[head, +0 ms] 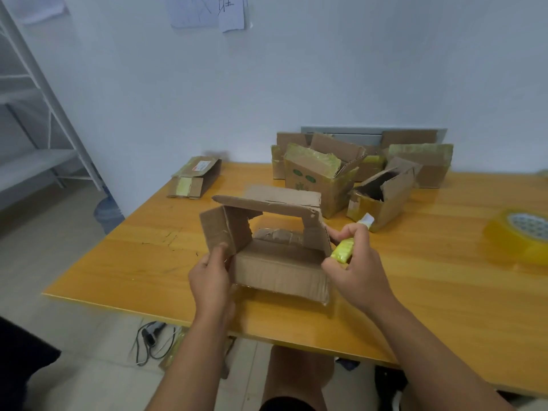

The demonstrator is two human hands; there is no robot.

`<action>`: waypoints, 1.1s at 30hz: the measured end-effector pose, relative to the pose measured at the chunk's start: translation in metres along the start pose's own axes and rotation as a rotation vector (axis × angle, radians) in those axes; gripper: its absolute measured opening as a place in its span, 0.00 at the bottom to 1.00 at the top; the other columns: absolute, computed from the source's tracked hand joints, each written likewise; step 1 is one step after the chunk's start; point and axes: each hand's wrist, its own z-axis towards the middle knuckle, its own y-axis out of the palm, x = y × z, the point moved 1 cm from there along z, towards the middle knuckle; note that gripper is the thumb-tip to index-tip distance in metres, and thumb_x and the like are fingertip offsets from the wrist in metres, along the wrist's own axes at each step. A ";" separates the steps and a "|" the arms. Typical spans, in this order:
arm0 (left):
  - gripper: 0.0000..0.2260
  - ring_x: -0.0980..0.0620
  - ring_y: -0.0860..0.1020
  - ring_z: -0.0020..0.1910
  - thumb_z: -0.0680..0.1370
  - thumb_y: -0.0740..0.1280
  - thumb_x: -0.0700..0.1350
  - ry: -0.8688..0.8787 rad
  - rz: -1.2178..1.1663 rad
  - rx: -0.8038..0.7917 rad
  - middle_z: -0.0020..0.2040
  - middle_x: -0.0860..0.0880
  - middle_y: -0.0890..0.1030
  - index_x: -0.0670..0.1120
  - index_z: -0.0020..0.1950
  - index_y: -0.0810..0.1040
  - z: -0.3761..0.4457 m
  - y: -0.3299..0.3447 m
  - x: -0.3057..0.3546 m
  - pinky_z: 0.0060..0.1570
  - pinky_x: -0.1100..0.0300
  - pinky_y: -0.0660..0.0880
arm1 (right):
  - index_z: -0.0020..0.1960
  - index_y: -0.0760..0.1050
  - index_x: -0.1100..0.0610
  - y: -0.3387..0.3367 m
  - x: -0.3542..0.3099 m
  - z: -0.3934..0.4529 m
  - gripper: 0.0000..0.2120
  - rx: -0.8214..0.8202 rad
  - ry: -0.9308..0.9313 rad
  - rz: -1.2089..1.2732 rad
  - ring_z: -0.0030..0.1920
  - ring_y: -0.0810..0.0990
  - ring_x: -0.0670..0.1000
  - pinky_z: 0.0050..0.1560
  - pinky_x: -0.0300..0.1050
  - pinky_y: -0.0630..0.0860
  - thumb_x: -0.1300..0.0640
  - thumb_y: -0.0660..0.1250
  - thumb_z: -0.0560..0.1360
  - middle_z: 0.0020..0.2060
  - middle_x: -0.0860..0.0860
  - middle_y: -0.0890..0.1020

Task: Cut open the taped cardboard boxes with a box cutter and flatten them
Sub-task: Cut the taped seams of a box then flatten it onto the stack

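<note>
Opened brown cardboard box [275, 247] sits near the front edge of the orange wooden table [415, 292]. Left hand [211, 277] pinches its side flap, probably steadying it; right hand [355, 262] is wrapped around the yellow box cutter [344, 250] at the right wall.

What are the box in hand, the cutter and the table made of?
Box: brown corrugated cardboard, matte; fluted edge shows at the torn flap. Cutter: likely plastic, yellow-green handle, blurred. Table: orange wood-look top, slightly glossy; grain lines visible, could be laminate.
</note>
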 end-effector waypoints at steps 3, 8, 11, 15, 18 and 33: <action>0.06 0.54 0.81 0.34 0.79 0.65 0.41 -0.036 0.147 -0.090 0.37 0.51 0.84 0.48 0.45 0.80 0.015 -0.014 0.004 0.31 0.60 0.76 | 0.48 0.60 0.44 0.003 -0.002 0.002 0.17 -0.055 0.007 0.005 0.30 0.75 0.38 0.29 0.31 0.68 0.54 0.65 0.65 0.55 0.28 0.73; 0.06 0.48 0.79 0.48 0.82 0.61 0.49 -0.087 0.314 -0.146 0.49 0.48 0.81 0.51 0.50 0.77 0.033 -0.027 0.018 0.37 0.56 0.74 | 0.50 0.59 0.44 0.016 0.003 0.001 0.20 -0.215 -0.033 -0.060 0.24 0.69 0.45 0.26 0.43 0.66 0.55 0.67 0.66 0.66 0.33 0.73; 0.12 0.43 0.77 0.53 0.82 0.58 0.54 -0.142 0.355 -0.177 0.53 0.45 0.79 0.48 0.58 0.75 0.040 -0.034 0.019 0.44 0.50 0.77 | 0.49 0.58 0.46 0.022 0.009 -0.004 0.21 -0.315 -0.097 -0.099 0.23 0.67 0.46 0.25 0.40 0.64 0.59 0.69 0.67 0.67 0.35 0.74; 0.11 0.46 0.75 0.49 0.82 0.56 0.53 -0.133 0.235 -0.087 0.53 0.46 0.79 0.51 0.54 0.76 0.037 -0.042 0.029 0.48 0.50 0.73 | 0.51 0.57 0.47 0.025 0.009 -0.009 0.21 -0.361 -0.099 -0.141 0.29 0.76 0.52 0.32 0.52 0.75 0.56 0.68 0.68 0.67 0.35 0.74; 0.14 0.52 0.69 0.54 0.80 0.52 0.54 0.062 0.263 0.169 0.59 0.49 0.75 0.53 0.60 0.72 0.028 -0.044 0.045 0.54 0.53 0.66 | 0.53 0.60 0.49 0.023 0.009 -0.010 0.20 -0.339 -0.066 -0.071 0.46 0.83 0.58 0.45 0.58 0.79 0.53 0.70 0.70 0.63 0.33 0.76; 0.21 0.52 0.62 0.74 0.81 0.63 0.52 0.880 1.572 -0.681 0.75 0.56 0.67 0.58 0.73 0.64 0.002 0.032 0.038 0.72 0.52 0.59 | 0.57 0.58 0.49 0.039 0.031 0.062 0.22 -0.119 0.280 0.156 0.46 0.77 0.41 0.37 0.28 0.72 0.56 0.71 0.75 0.56 0.43 0.77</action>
